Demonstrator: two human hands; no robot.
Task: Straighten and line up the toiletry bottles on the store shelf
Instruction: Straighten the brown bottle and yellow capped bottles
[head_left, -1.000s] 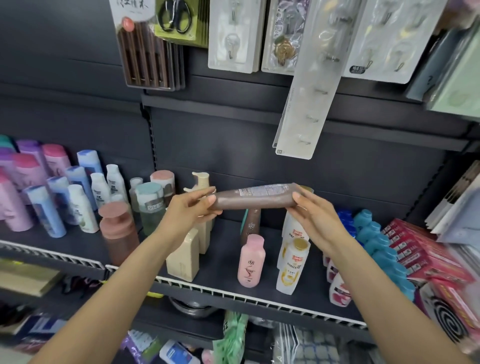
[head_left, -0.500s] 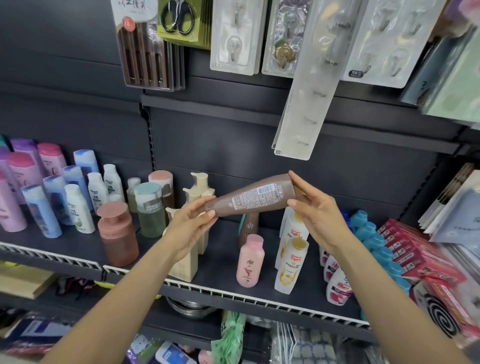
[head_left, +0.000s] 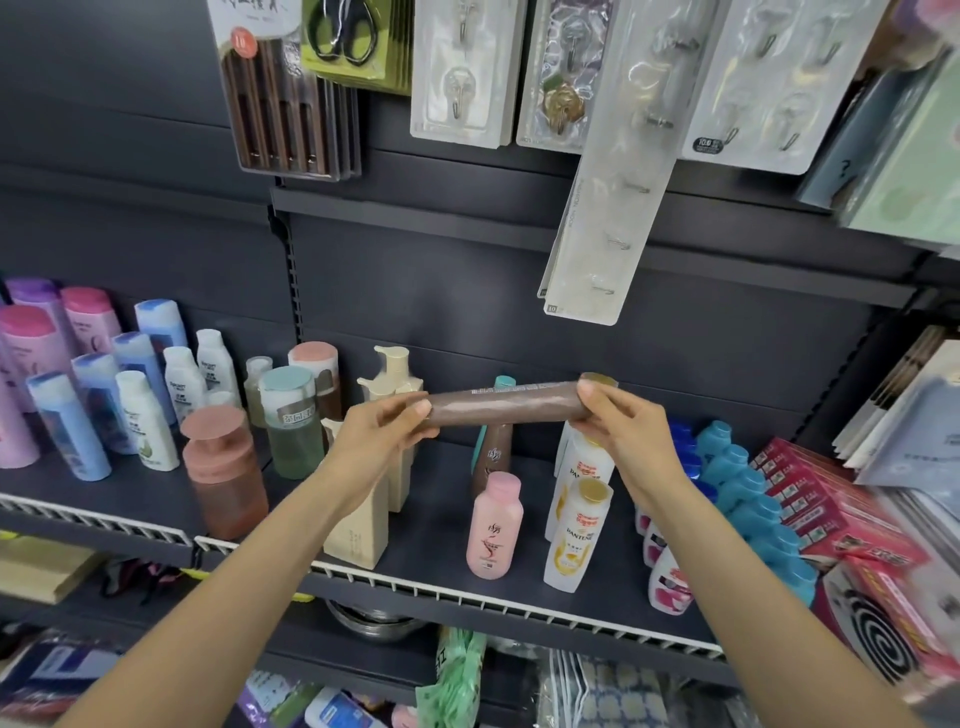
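Brown and slim, a toiletry bottle (head_left: 506, 405) lies level in mid-air above the dark store shelf (head_left: 441, 525), the person's left hand (head_left: 376, 434) gripping one end and the right hand (head_left: 621, 428) pinching the gold-capped other. Below stand a pink bottle (head_left: 493, 527) and a white shampoo bottle (head_left: 576, 535), upright.

Both hands hold a brown bottle (head_left: 506, 405) sideways above the shelf (head_left: 519, 608): left hand (head_left: 382, 431) grips one end, right hand (head_left: 621, 426) the other. A pink bottle (head_left: 494, 525) stands upright below.
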